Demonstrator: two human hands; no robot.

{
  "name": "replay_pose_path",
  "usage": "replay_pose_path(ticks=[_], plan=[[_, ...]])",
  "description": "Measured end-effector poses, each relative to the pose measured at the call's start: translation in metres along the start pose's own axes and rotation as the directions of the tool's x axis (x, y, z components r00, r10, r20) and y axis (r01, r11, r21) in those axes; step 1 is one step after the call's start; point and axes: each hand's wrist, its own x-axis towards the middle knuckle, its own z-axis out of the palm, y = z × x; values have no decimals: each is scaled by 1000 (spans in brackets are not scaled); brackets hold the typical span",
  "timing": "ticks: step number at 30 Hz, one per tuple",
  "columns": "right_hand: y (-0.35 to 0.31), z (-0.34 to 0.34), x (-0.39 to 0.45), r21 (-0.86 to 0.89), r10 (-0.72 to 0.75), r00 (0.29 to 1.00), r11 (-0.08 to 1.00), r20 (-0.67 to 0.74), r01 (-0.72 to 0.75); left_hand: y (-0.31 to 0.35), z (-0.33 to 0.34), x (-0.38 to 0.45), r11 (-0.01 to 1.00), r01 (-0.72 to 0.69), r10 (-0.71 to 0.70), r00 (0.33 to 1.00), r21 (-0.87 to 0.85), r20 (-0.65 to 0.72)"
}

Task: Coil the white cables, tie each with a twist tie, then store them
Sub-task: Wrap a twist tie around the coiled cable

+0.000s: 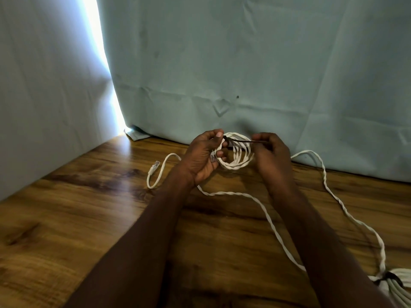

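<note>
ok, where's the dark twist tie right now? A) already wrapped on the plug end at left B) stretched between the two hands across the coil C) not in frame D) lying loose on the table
B: the dark twist tie runs from the left hand at the white coil to the fingers of the right hand.

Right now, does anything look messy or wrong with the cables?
A bit messy. The coil in the left hand is getting its twist tie, pulled by the right hand, but loose white cable trails uncoiled across the wooden table, its plug lying free. Nothing looks broken.
</note>
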Motion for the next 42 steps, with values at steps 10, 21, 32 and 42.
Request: replay_pose_path(ticks=[10,21,32,42], plan=[[10,-14,9,489,196,914,795,355,-360,-1,8,-2,999,-25,28,992,-22,124],[17,3,2,630,135,913,684,385,-367,-12,28,-3,984,-149,164,970,93,-178],[25,23,-7,389,0,982,918,189,-75,-7,44,-13,972,-68,182,821,224,-542],[21,24,-19,42,-326,943,945,62,323,-5,44,-17,925,-39,226,856,377,-465]])
